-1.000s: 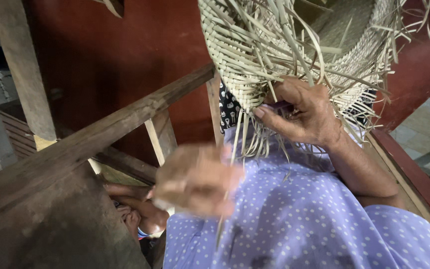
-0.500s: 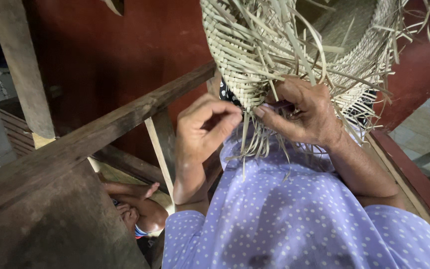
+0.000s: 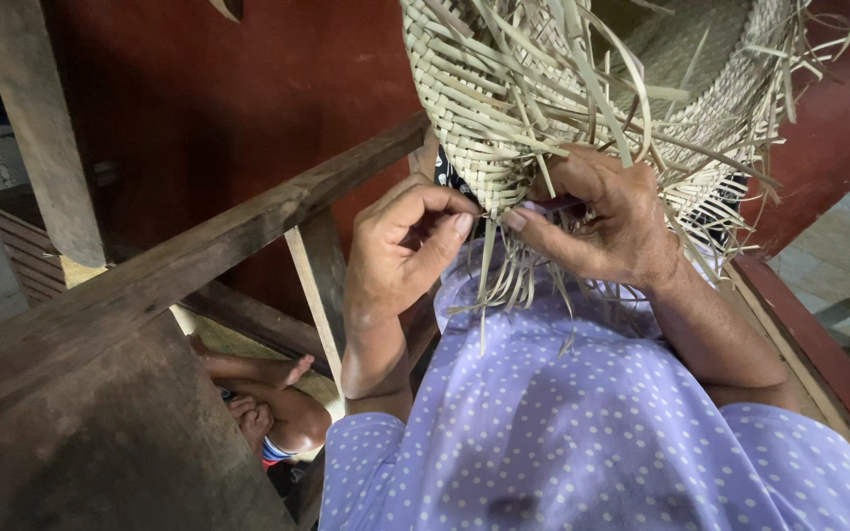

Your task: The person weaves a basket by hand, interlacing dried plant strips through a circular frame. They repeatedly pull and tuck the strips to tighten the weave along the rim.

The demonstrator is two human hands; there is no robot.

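The half-woven pale straw basket (image 3: 582, 108) hangs above the lap. The right hand (image 3: 607, 211) pinches its lower woven edge; the left hand (image 3: 400, 246) closes on loose strips (image 3: 489, 280) there. A brown wooden rail (image 3: 199, 261) stands close at left.

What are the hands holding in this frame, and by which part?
Both hands grip the half-woven pale straw basket at its lower woven edge: left hand pinching loose strips with thumb and forefinger, right hand clasping the edge.
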